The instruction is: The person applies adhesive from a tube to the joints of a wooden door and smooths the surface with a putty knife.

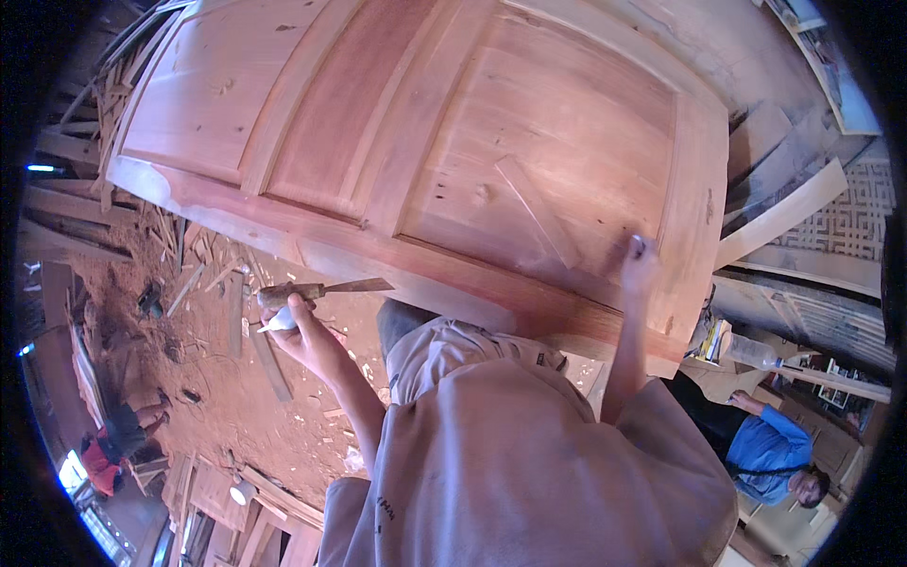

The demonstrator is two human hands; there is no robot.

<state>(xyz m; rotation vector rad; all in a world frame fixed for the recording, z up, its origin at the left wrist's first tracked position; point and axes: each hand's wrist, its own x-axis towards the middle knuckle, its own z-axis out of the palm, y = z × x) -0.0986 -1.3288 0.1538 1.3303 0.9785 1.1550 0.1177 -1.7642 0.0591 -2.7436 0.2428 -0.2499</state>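
Wearing a loose shirt [529,444], a person is working at the near edge of a panelled board [567,109]. The left hand [307,338] is grasping two things at once, its fingers closing around a white bottle [281,319] and a wood-handled blade [326,289]. The blade is pointing right, its tip sitting near the board's edge, while the bottle's nozzle is aiming left. Over the board, the right hand [640,269] is blurring; its fingers seem to be curling, but whether they are holding anything cannot be told.

A thin strip [537,213] of wood is lying on the right-hand panel, just left of the right hand, which is the nearer of the two. Its long axis is slanting from far left to near right, the near end stopping just beside those fingers.

The white bottle is hiding its contents. Farther right, a clear bottle [751,352] is lying on its side, any contents too small to make out. Beyond, offcuts are littering the reddish ground [222,378], a person in blue [775,454] is appearing at right and another in red [102,463] at far left.
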